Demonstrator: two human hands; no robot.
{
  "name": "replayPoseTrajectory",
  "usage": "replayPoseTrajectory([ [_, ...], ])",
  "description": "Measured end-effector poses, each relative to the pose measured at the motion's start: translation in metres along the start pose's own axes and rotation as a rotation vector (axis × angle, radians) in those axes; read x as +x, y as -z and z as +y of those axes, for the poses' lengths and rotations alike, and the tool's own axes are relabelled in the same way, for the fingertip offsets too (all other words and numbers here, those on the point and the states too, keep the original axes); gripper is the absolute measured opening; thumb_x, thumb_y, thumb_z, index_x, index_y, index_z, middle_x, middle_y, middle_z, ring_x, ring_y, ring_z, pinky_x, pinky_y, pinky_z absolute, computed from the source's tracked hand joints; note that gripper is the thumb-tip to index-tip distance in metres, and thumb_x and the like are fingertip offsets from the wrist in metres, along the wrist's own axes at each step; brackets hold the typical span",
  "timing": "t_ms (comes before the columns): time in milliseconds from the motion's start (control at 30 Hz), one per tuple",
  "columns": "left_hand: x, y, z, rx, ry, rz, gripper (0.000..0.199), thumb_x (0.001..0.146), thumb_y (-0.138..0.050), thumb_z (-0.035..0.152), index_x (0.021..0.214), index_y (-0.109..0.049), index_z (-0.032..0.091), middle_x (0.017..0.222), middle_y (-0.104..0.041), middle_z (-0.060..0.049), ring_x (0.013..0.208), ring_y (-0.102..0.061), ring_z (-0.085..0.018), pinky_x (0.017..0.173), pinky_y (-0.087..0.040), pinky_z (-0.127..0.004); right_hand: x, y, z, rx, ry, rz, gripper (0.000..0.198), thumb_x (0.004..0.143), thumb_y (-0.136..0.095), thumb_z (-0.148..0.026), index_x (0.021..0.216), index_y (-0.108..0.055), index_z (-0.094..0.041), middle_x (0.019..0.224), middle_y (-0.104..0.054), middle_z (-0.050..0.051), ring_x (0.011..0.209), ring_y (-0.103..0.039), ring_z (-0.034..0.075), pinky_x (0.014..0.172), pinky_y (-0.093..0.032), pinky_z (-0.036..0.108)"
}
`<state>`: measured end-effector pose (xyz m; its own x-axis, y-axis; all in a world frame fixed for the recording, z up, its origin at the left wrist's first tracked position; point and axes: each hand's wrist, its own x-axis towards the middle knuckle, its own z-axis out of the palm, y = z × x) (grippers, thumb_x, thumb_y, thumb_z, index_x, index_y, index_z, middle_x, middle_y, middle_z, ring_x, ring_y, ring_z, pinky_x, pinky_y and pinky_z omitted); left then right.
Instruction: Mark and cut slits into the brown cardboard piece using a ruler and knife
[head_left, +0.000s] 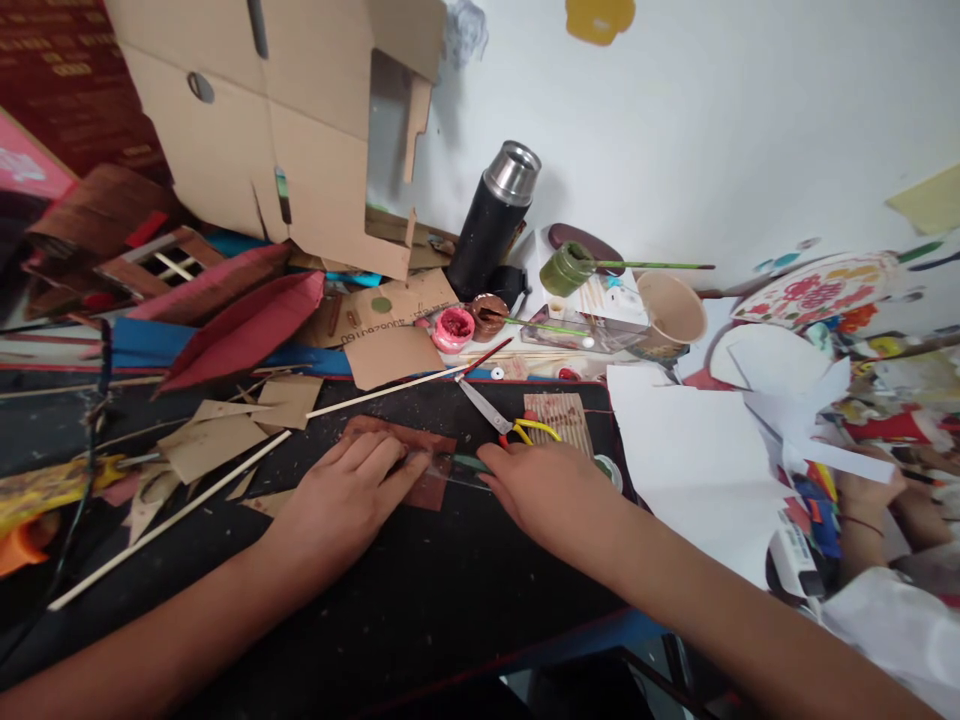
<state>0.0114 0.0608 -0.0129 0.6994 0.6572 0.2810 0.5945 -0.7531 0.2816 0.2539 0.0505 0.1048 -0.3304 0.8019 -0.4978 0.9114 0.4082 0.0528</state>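
Note:
My left hand (349,485) presses down on a reddish-brown painted piece of card (433,490) on the black mat. Its thumb and curled fingers hold a clear strip, which looks like a ruler (469,482), against the card. My right hand (551,495) is closed at the right end of the strip. From its fingertips a thin greenish tool (471,463) points toward the card; its kind is mostly hidden. Just beyond that hand lie scissors (491,408) with yellow and red handles, next to corrugated card (559,420).
Cardboard scraps (214,440) and wooden sticks (180,512) lie to the left. Behind stand a black thermos (487,225), a pink paint pot (454,328) and a green jar (568,270) with a brush. White paper (690,450) lies at right, near another person's arm (862,510).

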Motion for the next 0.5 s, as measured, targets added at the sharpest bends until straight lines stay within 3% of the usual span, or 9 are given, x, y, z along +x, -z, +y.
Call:
replayPoseTrajectory([
  [167, -0.001, 0.0, -0.001, -0.026, 0.002, 0.005, 0.044, 0.099, -0.046, 0.012, 0.134, -0.069, 0.024, 0.102, -0.07, -0.01, 0.101, -0.066, -0.029, 0.094, -0.055, -0.045, 0.002, -0.001, -0.002, -0.027, 0.007, 0.002, 0.013, 0.102, -0.057, -0.019, 0.108, -0.068, -0.018, 0.088, -0.078, 0.011, 0.072, -0.076, 0.025, 0.059, -0.041, 0.03],
  [500, 0.002, 0.003, 0.0, 0.011, -0.025, -0.001, 0.042, 0.099, -0.045, 0.011, 0.131, -0.071, 0.021, 0.102, -0.07, -0.012, 0.097, -0.065, -0.029, 0.09, -0.055, -0.044, 0.01, 0.019, -0.008, -0.046, 0.032, -0.123, 0.022, 0.099, -0.054, -0.011, 0.116, -0.068, -0.014, 0.084, -0.079, 0.014, 0.077, -0.079, 0.03, 0.059, -0.051, 0.033],
])
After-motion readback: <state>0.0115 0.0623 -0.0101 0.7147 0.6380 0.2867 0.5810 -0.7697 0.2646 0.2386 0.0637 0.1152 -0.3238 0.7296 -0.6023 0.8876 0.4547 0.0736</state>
